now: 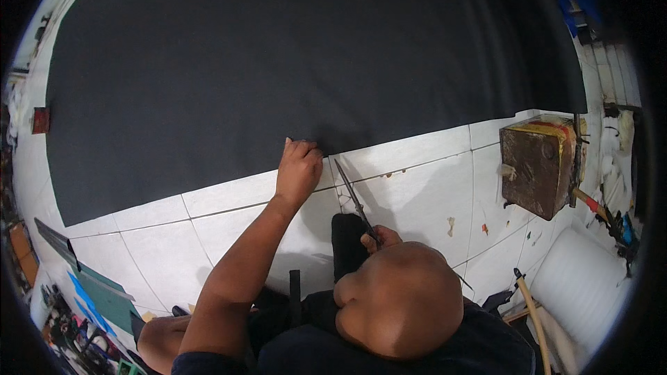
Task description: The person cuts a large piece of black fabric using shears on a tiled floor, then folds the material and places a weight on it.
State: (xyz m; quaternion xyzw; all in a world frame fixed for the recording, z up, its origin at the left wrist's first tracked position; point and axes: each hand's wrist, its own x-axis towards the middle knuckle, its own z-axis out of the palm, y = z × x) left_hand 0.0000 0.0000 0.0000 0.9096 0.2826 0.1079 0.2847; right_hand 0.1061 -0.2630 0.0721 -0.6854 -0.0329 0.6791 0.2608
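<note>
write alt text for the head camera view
A person's left hand touches the near edge of a large black sheet on white floor tiles, while the right hand holds dark scissors, tips near that edge. A brown block stands at right.

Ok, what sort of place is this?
Probably a small workshop for cutting sheet material: a large dark sheet is spread over the white tiled floor, the right hand holds scissors, and a white roll is nearby.
</note>
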